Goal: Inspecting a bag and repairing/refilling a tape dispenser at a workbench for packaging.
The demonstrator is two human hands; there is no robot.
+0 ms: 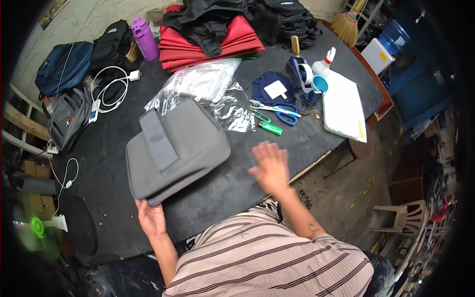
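Left hand (151,218) pinches the grey bag (175,148) by its near corner; right hand (269,166) hovers spread, blurred. The bag may slip from that thin grip.

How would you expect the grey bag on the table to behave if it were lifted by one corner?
The grey bag looks padded and boxy, so it would probably keep its shape. It seems flat and empty, likely light. The left hand grips only its near corner, so the far end may droop slightly.

Folded red cloth (208,42) lies at the far side of the dark bench (104,173), a purple bottle (144,37) just left of it; clear plastic wrap (208,81) lies crumpled nearer. Blue-handled scissors (279,111) and a green lighter (270,128) lie close together; a white cable (111,86) coils beside the backpacks (64,67).
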